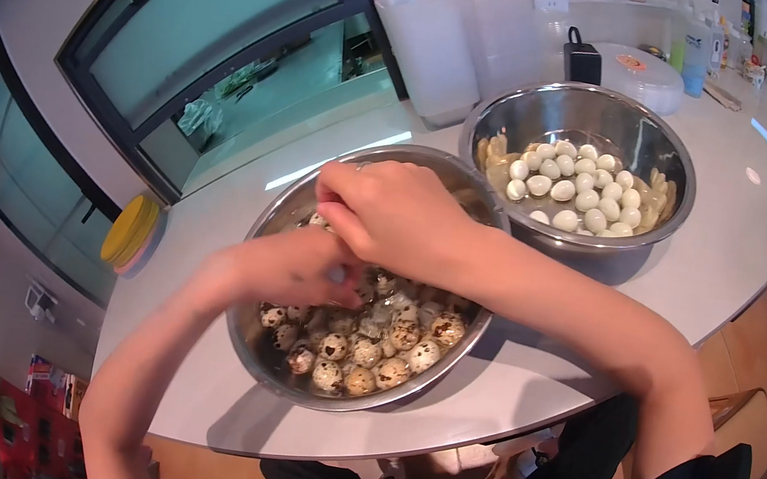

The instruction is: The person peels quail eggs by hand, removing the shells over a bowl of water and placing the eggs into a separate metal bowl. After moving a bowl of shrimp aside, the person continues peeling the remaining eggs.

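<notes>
A: What takes up the most room?

B: The table (181, 358), spreading out under both hands. The near bowl (254, 360) is directly beneath them, and the far bowl (658, 143) sits just beyond the right forearm.

A: And how are the hands set?

B: Close together over the near bowl. The right hand (398, 212) is bent at the wrist, fingers curled narrow. The left hand (298, 266) is lower, fingers bent down among the eggs. They overlap and blur there, so I can't tell whether either one holds anything.

A: Where are the eggs, then?

B: The speckled eggs (328, 375) lie below the hands and on the near side of them. The pale, smooth eggs (563, 190) are past the right hand, in the far bowl.

A: How would one handle?

B: Light, I'd judge, with a thin shell that cracks under a hard pinch. They look wet, so slippery too. I'd cradle a speckled one round its middle with soft fingertips. The smooth ones look softer and could tear, so lift those from underneath.
</notes>
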Motion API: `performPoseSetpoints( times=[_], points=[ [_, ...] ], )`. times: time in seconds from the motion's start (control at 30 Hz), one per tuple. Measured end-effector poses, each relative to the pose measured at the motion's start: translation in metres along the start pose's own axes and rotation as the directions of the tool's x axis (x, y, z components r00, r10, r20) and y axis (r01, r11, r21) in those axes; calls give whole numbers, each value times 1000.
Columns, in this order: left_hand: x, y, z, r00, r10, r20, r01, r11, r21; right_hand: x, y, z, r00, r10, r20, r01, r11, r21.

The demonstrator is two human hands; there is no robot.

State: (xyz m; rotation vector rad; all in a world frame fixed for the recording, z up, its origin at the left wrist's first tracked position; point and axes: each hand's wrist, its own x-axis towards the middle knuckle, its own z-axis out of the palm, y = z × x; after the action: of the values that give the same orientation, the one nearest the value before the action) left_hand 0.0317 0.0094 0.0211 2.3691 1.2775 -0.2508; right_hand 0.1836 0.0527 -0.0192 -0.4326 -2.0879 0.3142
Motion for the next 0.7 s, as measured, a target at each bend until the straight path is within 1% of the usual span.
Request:
performPoseSetpoints(
  times=[0.03, 0.07, 0.1, 0.13, 0.17, 0.2, 0.23, 0.27, 0.33, 0.37, 0.4, 0.43, 0.47, 0.5, 0.53, 0.57, 0.6, 0.63, 0.67, 0.7],
  points=[
    [-4, -8, -11, 997, -44, -58, 41, 998, -49, 1, -1, -2, 1000, 11, 1, -11, 1000, -26],
    [-7, 1, -28, 970, -244, -21, 233, 945, -229, 3, -1, -2, 997, 4, -73, -5, 1000, -12],
    [-5, 0, -43, 952, -296, -78, 273, 936, -221, 3, -1, -3, 989, -4, -146, 4, 1000, 5],
    [-1, 0, -58, 942, -259, -215, 218, 956, -198, 3, -1, -3, 991, 5, -137, -7, 1000, -11],
    [9, 1, -67, 869, -339, -359, 200, 907, -371, 3, -2, -1, 988, 42, -146, -40, 999, 15],
    [19, 4, -76, 816, -352, -458, 94, 863, -496, 4, -2, 0, 986, 72, -152, -66, 997, 43],
    [32, 7, -82, 835, -282, -472, -8, 852, -523, 4, -2, 0, 984, 106, -144, -100, 994, 50],
    [49, 14, -84, 850, -237, -470, -69, 835, -545, 4, -3, -2, 987, 98, -125, -93, 995, 48],
    [83, 23, -85, 935, -131, -331, -62, 857, -512, 3, -3, -3, 993, 119, 20, -119, 993, -8],
    [100, 26, -83, 964, -79, -253, -54, 875, -480, 1, -5, -6, 976, 162, 143, -149, 984, -97],
    [117, 26, -83, 975, -70, -211, -33, 892, -450, 0, -4, -6, 976, 146, 162, -135, 988, -78],
    [128, 26, -82, 984, -60, -165, -14, 909, -416, 0, -2, -7, 943, 197, 269, -165, 977, -137],
    [131, 31, -79, 982, -79, -171, 0, 907, -420, 0, 0, -7, 898, 251, 363, -186, 961, -203],
    [131, 36, -78, 963, -76, -259, -23, 933, -359, -1, 1, -7, 899, 236, 368, -174, 966, -193],
    [127, 38, -79, 936, -66, -345, -40, 956, -292, -2, 2, -7, 892, 230, 389, -149, 963, -227],
    [117, 38, -78, 935, -80, -346, -26, 956, -293, -4, 3, -6, 884, 226, 409, -126, 958, -258],
    [103, 37, -76, 902, -38, -431, -60, 976, -211, -5, 5, -5, 886, 214, 412, -119, 962, -246],
    [89, 34, -72, 862, 10, -508, -85, 989, -125, -6, 6, -4, 809, 229, 541, -103, 962, -252],
    [76, 26, -66, 860, -2, -510, -71, 990, -124, -7, 7, -4, 714, 239, 658, -86, 963, -257],
    [61, 18, -57, 830, 10, -557, -58, 996, -68, -8, 7, -5, 653, 224, 723, -95, 972, -215]
  ],
)
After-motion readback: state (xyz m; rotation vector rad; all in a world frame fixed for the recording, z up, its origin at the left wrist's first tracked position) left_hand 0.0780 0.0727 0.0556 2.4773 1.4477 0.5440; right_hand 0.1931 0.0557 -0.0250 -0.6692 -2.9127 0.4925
